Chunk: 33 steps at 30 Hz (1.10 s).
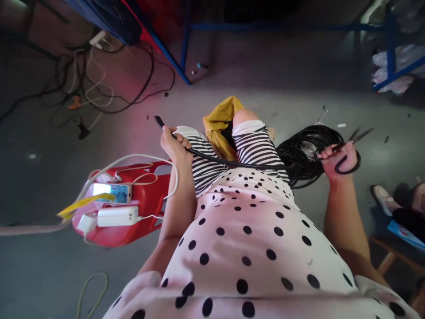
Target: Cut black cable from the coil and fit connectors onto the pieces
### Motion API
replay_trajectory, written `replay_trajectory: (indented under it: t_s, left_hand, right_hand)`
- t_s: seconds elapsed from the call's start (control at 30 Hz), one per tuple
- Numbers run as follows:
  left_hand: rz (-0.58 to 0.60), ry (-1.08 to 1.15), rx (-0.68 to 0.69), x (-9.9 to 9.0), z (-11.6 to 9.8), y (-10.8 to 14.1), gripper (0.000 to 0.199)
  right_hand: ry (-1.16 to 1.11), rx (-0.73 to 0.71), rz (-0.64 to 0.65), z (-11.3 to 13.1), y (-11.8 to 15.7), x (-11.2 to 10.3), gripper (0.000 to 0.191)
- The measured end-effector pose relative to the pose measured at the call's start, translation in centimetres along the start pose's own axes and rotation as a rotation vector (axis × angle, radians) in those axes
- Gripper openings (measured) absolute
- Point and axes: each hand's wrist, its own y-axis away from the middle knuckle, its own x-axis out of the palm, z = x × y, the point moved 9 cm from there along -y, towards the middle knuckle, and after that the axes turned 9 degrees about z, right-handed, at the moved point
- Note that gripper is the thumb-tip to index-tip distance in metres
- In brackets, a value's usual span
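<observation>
My left hand point(175, 142) is closed round a black cable point(232, 163) close to its end, which sticks out past the fingers. From there the cable runs across my lap to the right. My right hand point(339, 158) holds black-handled scissors point(359, 135), their blades parted and pointing away to the right. A large coil of black cable point(299, 146) lies beside my right knee, just left of that hand. Between my knees is a yellow bag point(219, 126) with something dark inside.
On my left, a red stool point(146, 199) carries a lit phone point(116, 193) and a white power bank point(117, 216). Loose cords point(96, 84) lie on the floor at upper left. Blue metal legs point(186, 48) stand ahead. A person's shoe point(381, 198) shows at right.
</observation>
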Motion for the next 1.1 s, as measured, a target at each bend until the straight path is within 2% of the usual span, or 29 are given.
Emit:
replay_trajectory:
  t_s: [0.03, 0.1, 0.2, 0.33, 0.53, 0.6, 0.8, 0.93, 1.1]
  left_hand:
    - [0.001, 0.001, -0.018, 0.3, 0.2, 0.1, 0.049]
    - [-0.007, 0.026, -0.068, 0.9, 0.8, 0.4, 0.047]
    - [0.007, 0.042, -0.121, 2.1, 1.9, 0.6, 0.043]
    - [0.06, -0.006, -0.092, 3.4, 2.7, 0.6, 0.037]
    - [0.094, -0.027, -0.096, 4.0, 4.6, 2.0, 0.034]
    - [0.107, -0.014, -0.125, 4.2, 6.0, 3.1, 0.035]
    - [0.268, -0.019, -0.27, 6.7, 10.6, 6.8, 0.042]
    - [0.327, -0.013, -0.346, 8.0, 11.5, 8.0, 0.044]
    - [0.39, 0.052, -0.484, 7.8, 11.8, 8.6, 0.044]
  right_hand:
    - [0.016, 0.001, -0.082, 0.0, 1.2, -2.4, 0.046]
    - [0.005, 0.002, -0.184, -0.8, 3.6, -5.7, 0.046]
    - [-0.042, 0.003, -0.265, -2.8, 6.6, -7.6, 0.054]
    - [-0.052, 0.054, -0.27, -4.9, 7.8, -7.3, 0.06]
    - [-0.021, 0.126, -0.263, -5.2, 5.5, -6.6, 0.053]
    - [-0.015, 0.124, -0.249, -5.3, 4.8, -6.2, 0.051]
    - [-0.015, 0.163, -0.221, -7.2, 4.8, -5.1, 0.052]
    - [0.022, 0.204, -0.234, -8.1, 4.8, -5.7, 0.051]
    - [0.027, 0.176, -0.217, -8.1, 3.5, -5.4, 0.05]
